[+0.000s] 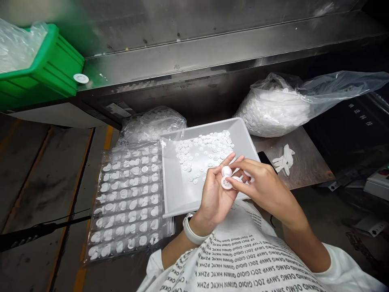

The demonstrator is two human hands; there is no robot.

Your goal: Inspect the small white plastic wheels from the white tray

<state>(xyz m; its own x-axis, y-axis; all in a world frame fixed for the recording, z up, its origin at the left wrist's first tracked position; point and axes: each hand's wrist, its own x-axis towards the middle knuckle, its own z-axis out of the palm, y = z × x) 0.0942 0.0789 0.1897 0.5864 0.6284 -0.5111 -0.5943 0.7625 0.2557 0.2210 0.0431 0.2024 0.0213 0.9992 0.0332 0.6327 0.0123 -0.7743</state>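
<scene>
The left hand (214, 198) and right hand (261, 182) narrowly pinch 2 white, slotted plastic discs (225, 183) between their fingers.

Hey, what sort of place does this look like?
Most likely a factory workshop handling small plastic parts. A stainless steel bench, a bulging clear bag of white plastic discs, a compartmented plastic sheet filled with similar parts, and a yellow floor line all suggest it.
</scene>
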